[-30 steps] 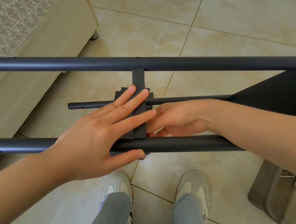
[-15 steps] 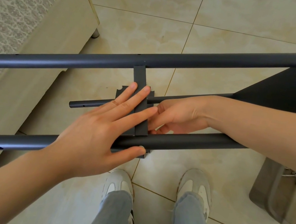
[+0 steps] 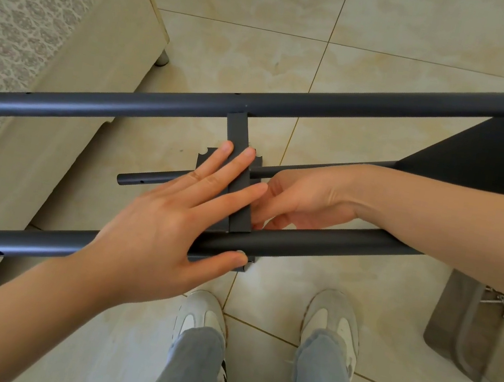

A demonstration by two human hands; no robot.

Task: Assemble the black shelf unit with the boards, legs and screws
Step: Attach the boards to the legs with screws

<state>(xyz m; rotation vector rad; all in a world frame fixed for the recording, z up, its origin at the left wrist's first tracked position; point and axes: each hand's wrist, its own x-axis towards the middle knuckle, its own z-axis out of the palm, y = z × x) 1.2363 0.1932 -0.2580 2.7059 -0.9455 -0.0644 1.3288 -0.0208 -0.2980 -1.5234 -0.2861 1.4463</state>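
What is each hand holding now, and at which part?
The left hand holds nothing: its straight fingers press flat on the board, thumb against the near leg. The right hand curls at the board's right edge; its grip is hidden.

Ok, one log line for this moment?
stage: shelf board held between legs | left hand: pressing flat on board | right hand: curled behind board, grip hidden

The left hand (image 3: 173,221) lies flat, 4 fingers straight and spread; the right hand (image 3: 302,198) reaches across, fingers curled under.
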